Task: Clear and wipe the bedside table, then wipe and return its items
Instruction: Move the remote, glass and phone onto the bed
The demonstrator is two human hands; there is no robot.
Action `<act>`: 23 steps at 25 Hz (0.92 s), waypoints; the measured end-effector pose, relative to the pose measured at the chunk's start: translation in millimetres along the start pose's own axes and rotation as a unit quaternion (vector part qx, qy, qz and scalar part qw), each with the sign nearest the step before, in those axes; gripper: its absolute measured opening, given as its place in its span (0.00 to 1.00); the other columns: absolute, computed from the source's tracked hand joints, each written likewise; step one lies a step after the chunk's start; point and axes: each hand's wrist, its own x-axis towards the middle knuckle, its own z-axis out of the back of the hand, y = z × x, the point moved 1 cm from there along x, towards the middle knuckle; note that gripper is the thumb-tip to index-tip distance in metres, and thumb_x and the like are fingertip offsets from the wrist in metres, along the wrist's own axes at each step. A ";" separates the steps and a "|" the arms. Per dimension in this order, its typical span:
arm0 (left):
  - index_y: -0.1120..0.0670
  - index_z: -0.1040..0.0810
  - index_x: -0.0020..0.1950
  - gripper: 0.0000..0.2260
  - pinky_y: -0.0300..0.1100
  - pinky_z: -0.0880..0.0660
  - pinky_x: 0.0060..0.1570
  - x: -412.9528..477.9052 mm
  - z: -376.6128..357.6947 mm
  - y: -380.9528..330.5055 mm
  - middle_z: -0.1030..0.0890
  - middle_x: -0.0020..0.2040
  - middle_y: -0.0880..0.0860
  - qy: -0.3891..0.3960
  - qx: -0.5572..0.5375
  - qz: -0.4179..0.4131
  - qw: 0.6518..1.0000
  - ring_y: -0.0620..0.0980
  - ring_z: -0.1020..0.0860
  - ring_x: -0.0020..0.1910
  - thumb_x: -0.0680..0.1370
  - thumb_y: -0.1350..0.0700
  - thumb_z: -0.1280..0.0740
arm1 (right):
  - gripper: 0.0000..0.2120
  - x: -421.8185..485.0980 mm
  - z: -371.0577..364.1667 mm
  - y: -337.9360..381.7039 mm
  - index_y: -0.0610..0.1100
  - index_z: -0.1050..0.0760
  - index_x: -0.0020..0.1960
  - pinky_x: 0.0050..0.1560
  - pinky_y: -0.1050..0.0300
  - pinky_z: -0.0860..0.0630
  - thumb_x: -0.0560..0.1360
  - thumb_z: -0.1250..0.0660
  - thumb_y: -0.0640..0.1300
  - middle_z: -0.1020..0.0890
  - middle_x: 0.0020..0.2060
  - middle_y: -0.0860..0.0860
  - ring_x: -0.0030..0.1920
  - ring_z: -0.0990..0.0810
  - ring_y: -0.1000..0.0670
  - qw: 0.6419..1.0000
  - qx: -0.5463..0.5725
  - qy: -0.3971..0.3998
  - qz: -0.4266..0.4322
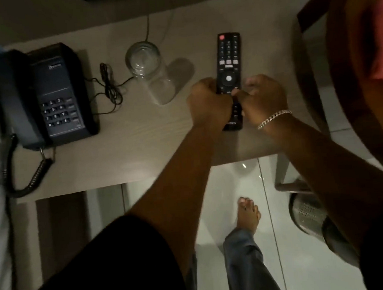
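Observation:
A black TV remote (228, 55) lies lengthwise on the right part of the pale wood bedside table (123, 153). My left hand (207, 101) grips the remote's left edge near its middle. My right hand (261, 98), with a silver bracelet at the wrist, pinches its right edge at the same height. A clear drinking glass (146, 67) stands left of the remote. A dark desk phone (55, 95) with its coiled cord (34, 174) sits at the table's left end. I see no cloth.
A thin black cable (109, 87) is bundled between phone and glass. A wooden chair (346, 52) with a pink cushion stands close on the right. Below the table's front edge are white floor tiles, my bare foot (248, 215) and a metal bin (307, 216).

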 end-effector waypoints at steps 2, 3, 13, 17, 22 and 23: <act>0.51 0.24 0.33 0.12 0.30 0.27 0.36 -3.1 5.0 -0.1 0.22 0.36 0.49 -0.010 -0.043 0.036 0.998 0.47 0.22 0.39 0.71 0.67 0.31 | 0.12 -4.6 1.2 2.5 0.37 0.21 0.53 0.53 0.46 0.20 0.73 0.29 0.43 0.16 0.46 0.42 0.45 0.18 0.46 1.000 -0.011 0.028 0.006; 0.51 0.23 0.34 0.13 0.34 0.24 0.42 -8.4 10.2 -1.2 0.20 0.37 0.50 -0.013 -0.073 0.059 0.996 0.48 0.20 0.41 0.71 0.68 0.32 | 0.10 -12.7 5.3 4.1 0.36 0.21 0.51 0.48 0.46 0.20 0.73 0.30 0.41 0.17 0.43 0.42 0.41 0.19 0.47 0.999 0.000 0.036 0.013; 0.52 0.17 0.52 0.12 0.28 0.22 0.40 -91.3 206.5 -29.9 0.14 0.44 0.47 -0.087 -0.326 0.009 0.941 0.39 0.16 0.43 0.74 0.68 0.31 | 0.09 -142.0 5.4 183.5 0.52 0.23 0.49 0.27 0.75 0.28 0.75 0.33 0.39 0.17 0.37 0.55 0.31 0.19 0.64 0.965 0.088 0.178 0.173; 0.49 0.17 0.49 0.18 0.35 0.20 0.41 -100.3 334.6 -2.1 0.14 0.44 0.50 -0.241 -0.341 0.018 0.908 0.44 0.16 0.41 0.73 0.72 0.33 | 0.10 -193.2 -90.8 281.3 0.46 0.21 0.50 0.28 0.71 0.27 0.74 0.32 0.33 0.16 0.37 0.46 0.29 0.20 0.60 0.932 0.092 0.296 0.186; 0.49 0.15 0.47 0.16 0.50 0.17 0.49 -119.1 493.1 68.1 0.12 0.41 0.49 -0.396 -0.318 0.048 0.860 0.47 0.14 0.41 0.72 0.70 0.30 | 0.08 -284.0 -230.9 377.6 0.38 0.22 0.51 0.22 0.72 0.31 0.73 0.31 0.32 0.19 0.32 0.46 0.23 0.23 0.61 0.879 0.052 0.423 0.215; 0.48 0.15 0.46 0.15 0.50 0.17 0.48 -122.1 520.2 84.3 0.12 0.41 0.48 -0.426 -0.301 0.060 0.851 0.46 0.15 0.40 0.72 0.68 0.29 | 0.06 -303.1 -257.2 392.8 0.39 0.22 0.49 0.21 0.71 0.31 0.73 0.31 0.32 0.20 0.31 0.46 0.23 0.24 0.61 0.866 0.041 0.444 0.226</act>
